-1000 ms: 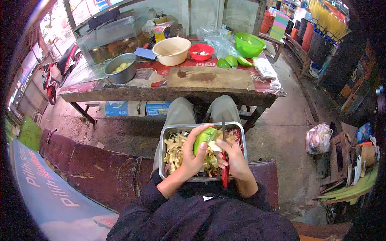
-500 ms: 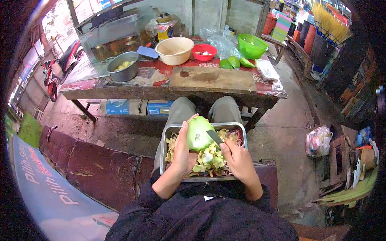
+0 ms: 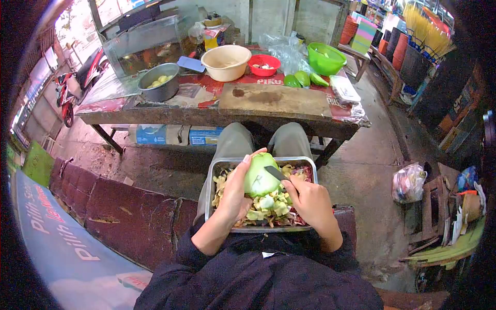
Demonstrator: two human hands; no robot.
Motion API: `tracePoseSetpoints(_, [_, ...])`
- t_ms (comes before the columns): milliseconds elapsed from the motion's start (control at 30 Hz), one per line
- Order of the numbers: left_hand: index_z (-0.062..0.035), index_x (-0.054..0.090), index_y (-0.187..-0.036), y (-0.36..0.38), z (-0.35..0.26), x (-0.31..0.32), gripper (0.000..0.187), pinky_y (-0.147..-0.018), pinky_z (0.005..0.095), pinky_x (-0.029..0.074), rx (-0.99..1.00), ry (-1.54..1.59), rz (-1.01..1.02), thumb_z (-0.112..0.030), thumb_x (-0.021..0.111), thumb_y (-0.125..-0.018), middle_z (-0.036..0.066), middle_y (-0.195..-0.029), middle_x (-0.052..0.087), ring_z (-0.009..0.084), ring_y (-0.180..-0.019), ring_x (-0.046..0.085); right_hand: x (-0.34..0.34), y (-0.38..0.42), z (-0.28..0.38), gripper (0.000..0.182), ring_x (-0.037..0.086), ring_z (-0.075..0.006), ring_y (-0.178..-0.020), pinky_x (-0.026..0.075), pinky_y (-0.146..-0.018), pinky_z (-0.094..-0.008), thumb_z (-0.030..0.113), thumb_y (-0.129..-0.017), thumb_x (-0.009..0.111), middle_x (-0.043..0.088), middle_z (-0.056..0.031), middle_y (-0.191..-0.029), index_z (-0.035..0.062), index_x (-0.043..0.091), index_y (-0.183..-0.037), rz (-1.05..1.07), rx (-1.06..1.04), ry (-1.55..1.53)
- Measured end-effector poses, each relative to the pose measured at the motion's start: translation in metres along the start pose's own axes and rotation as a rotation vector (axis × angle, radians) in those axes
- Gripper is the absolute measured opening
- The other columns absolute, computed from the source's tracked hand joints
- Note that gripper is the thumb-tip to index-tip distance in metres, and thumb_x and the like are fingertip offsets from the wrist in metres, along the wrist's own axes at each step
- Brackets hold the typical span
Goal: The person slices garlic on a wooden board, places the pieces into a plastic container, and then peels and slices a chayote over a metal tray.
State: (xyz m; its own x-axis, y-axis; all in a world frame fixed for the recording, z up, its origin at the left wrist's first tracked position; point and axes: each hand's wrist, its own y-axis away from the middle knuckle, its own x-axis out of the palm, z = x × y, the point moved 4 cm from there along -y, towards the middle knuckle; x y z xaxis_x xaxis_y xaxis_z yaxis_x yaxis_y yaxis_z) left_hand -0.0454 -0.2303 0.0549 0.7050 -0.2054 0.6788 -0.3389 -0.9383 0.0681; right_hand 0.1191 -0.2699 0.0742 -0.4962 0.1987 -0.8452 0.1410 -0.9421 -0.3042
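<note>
Lit moderately across the middle by soft daylight, burnt out to near white around the opening at upper left and falling away to deep shadow beneath the tabletop and at the far right. Glints off the rim of the metal tray and the crumpled clear plastic bag, with a pale sheen low on the blue banner. Bends strongly toward the edges of the round fisheye view, blackened in the corners, grainy over the dark shirt, reasonably crisp around the green fruit.

A red motorbike stands far left; a filled plastic bag sits right.
</note>
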Motion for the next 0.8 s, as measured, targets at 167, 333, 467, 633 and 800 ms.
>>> tracePoseSetpoints(167, [-0.0019, 0.048, -0.140, -0.002, 0.001, -0.002, 0.048, -0.090, 0.0321, 0.054, 0.024, -0.022, -0.001, -0.036, 0.040, -0.106, 0.010, -0.120, 0.062, 0.0165, -0.105, 0.064, 0.004, 0.001, -0.003, 0.039, 0.064, -0.0396, -0.063, 0.049, -0.055, -0.0508, 0.041, -0.100, 0.049, 0.062, -0.0191, -0.066, 0.0086, 0.059, -0.083, 0.047, -0.001, 0.004])
tracePoseSetpoints(333, [-0.0011, 0.049, -0.138, -0.004, 0.005, -0.005, 0.046, -0.089, 0.0313, 0.054, 0.095, -0.040, -0.054, -0.034, 0.038, -0.107, 0.010, -0.118, 0.063, 0.0153, -0.103, 0.063, 0.013, 0.006, 0.000, 0.041, 0.064, -0.0418, -0.065, 0.049, -0.057, -0.0520, 0.041, -0.101, 0.048, 0.063, -0.0217, -0.068, 0.0060, 0.061, -0.085, 0.089, 0.050, -0.043])
tracePoseSetpoints(467, [-0.0022, 0.048, -0.138, -0.001, 0.007, -0.001, 0.049, -0.094, 0.0367, 0.053, 0.187, -0.034, -0.114, -0.038, 0.038, -0.106, 0.015, -0.121, 0.064, 0.0204, -0.108, 0.064, 0.023, 0.010, 0.004, 0.041, 0.064, -0.0448, -0.068, 0.049, -0.060, -0.0538, 0.040, -0.102, 0.047, 0.063, -0.0256, -0.071, 0.0036, 0.063, -0.090, 0.076, 0.126, -0.222])
tracePoseSetpoints(633, [-0.0010, 0.050, -0.136, -0.006, 0.001, -0.007, 0.048, -0.093, 0.0360, 0.053, 0.051, -0.176, 0.020, -0.036, 0.038, -0.106, 0.015, -0.118, 0.065, 0.0203, -0.106, 0.064, 0.013, 0.010, 0.000, 0.041, 0.065, -0.0455, -0.074, 0.050, -0.066, -0.0546, 0.039, -0.102, 0.047, 0.064, -0.0273, -0.075, 0.0029, 0.065, -0.093, 0.242, 0.114, -0.226])
tracePoseSetpoints(800, [-0.0006, 0.051, -0.135, -0.006, 0.001, -0.003, 0.047, -0.092, 0.0360, 0.053, 0.156, -0.204, -0.025, -0.035, 0.038, -0.106, 0.015, -0.116, 0.065, 0.0206, -0.106, 0.064, 0.017, 0.008, 0.002, 0.042, 0.063, -0.0469, -0.079, 0.049, -0.071, -0.0529, 0.039, -0.102, 0.047, 0.064, -0.0288, -0.079, 0.0010, 0.065, -0.099, 0.293, 0.138, -0.378])
